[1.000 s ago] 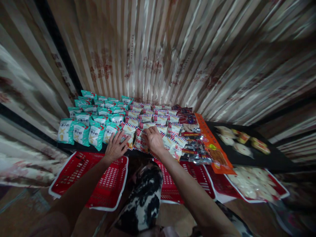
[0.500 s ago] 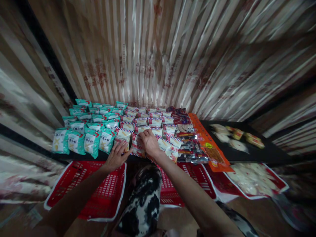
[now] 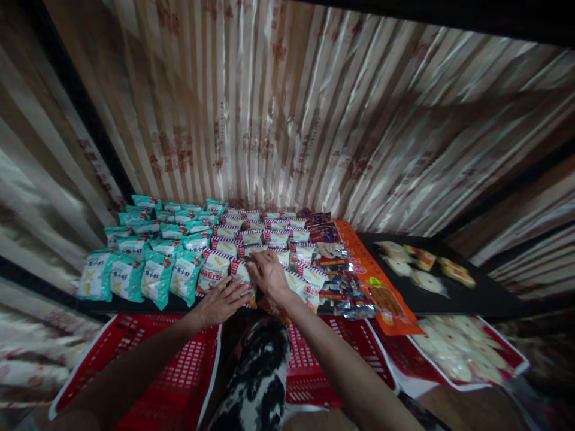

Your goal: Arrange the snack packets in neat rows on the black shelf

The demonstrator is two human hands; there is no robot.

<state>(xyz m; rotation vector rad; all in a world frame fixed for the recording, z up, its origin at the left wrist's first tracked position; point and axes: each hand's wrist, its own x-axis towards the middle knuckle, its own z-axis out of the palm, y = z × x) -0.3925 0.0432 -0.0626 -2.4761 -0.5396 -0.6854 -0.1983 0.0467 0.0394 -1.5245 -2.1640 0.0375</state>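
Observation:
Rows of snack packets cover a dark shelf (image 3: 485,296). Teal packets (image 3: 155,276) stand at the left, white packets with red and blue striped edges (image 3: 269,236) fill the middle. My left hand (image 3: 221,303) lies with fingers spread on the front striped packet (image 3: 214,272) at the shelf edge. My right hand (image 3: 268,274) rests flat on the neighbouring striped packets, fingers stretched toward the back. The two hands almost touch. Neither hand grips a packet.
Dark and silvery packets (image 3: 344,286) and a long orange packet (image 3: 381,286) lie right of the striped ones. Pale round snacks (image 3: 417,263) sit farther right. Red plastic baskets (image 3: 175,383) stand below the shelf. My patterned knee (image 3: 260,377) is between them.
The left hand slid right and toward the shelf's front edge, closer to the right hand. The camera tilted, so the shelf sits lower in view.

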